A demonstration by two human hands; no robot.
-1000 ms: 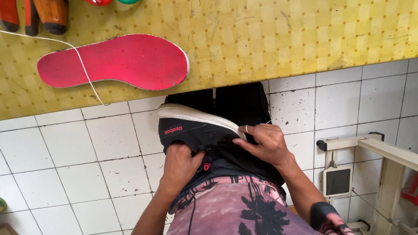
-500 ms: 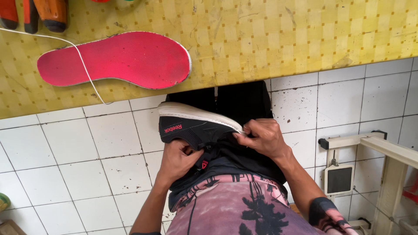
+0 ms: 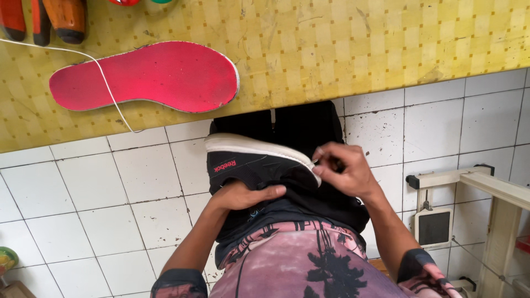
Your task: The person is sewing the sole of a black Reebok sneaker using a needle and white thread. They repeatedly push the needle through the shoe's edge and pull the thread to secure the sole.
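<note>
While the black shoe (image 3: 254, 165) is lying sideways on the person's lap, white sole facing away, the left hand (image 3: 243, 196) is cradling it from beneath, fingers (image 3: 270, 191) spread flat against the upper. The right hand (image 3: 345, 171) is pinching at the sole's end, fingertips (image 3: 323, 160) closed on its edge; possibly a small tool or thread is between them, though that is too small to tell. Doing this well means keeping the shoe pressed steadily against the lap so it isn't twisting. Well beyond the fingers, a red insole (image 3: 149, 77) and a white cord (image 3: 105, 77) are lying on the yellow surface (image 3: 359, 49).
</note>
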